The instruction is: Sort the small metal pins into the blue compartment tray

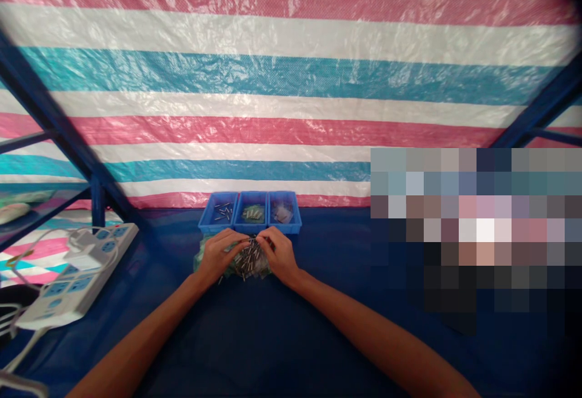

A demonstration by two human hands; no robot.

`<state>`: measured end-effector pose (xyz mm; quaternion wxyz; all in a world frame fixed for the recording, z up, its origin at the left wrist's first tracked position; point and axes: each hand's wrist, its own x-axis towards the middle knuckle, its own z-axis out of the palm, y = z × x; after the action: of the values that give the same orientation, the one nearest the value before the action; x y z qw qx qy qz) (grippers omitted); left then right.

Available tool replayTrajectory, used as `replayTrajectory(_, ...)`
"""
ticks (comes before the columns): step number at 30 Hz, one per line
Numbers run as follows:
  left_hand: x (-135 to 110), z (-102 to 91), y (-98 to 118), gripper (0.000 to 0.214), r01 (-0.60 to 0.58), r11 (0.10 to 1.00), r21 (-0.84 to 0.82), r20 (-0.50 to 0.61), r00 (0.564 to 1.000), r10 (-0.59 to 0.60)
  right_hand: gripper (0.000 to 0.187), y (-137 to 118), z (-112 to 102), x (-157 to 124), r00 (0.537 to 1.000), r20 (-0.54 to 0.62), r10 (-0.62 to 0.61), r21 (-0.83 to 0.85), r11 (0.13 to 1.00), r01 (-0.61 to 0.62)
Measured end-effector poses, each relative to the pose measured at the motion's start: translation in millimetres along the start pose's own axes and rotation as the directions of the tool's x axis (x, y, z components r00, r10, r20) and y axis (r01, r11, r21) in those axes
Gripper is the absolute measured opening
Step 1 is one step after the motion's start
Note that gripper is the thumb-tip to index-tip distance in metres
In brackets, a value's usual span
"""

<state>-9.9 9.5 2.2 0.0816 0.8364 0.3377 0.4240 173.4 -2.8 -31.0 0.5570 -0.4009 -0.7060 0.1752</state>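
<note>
On the bench [204,343], we are curling our left hand [219,255] and right hand [282,257] over a pile of metal pins [247,263], fingertips nearly meeting; we cannot tell whether either is gripping a pin. Blue trays [251,228] are sitting just beyond the pile.

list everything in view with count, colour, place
striped sheet: one, pink-white-blue, behind table
frame bars: several, dark blue, both sides
table: one, dark blue, below
bins: three, blue, table's back
pins: many, silvery and dark, between hands; some in left bin
plastic bags: unclear count, greenish and clear, around pins
power strip: one, white and blue, left
cables: several, white, left
pixelated patch: one, mixed, right
left hand: one, bare, left of pins
right hand: one, bare, right of pins
forearms: two, bare, foreground
</note>
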Motion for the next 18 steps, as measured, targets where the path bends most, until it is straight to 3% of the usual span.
replayTrajectory(11, -3.3, 1.7, 5.9, 0.019, 0.055, 0.998, -0.009, -0.079, 0.995, -0.056, 0.022, -1.0, -0.6, 0.0, 1.000, -0.015, -0.001, 0.014, 1.000, 0.001)
replayTrajectory(18, -5.8, 1.7, -1.0, 0.015, 0.126, 0.989, 0.075, -0.117, 0.986, -0.116, 0.025, -2.9, -1.6, 0.4, 0.999, -0.045, 0.007, 0.020, 1.000, -0.006)
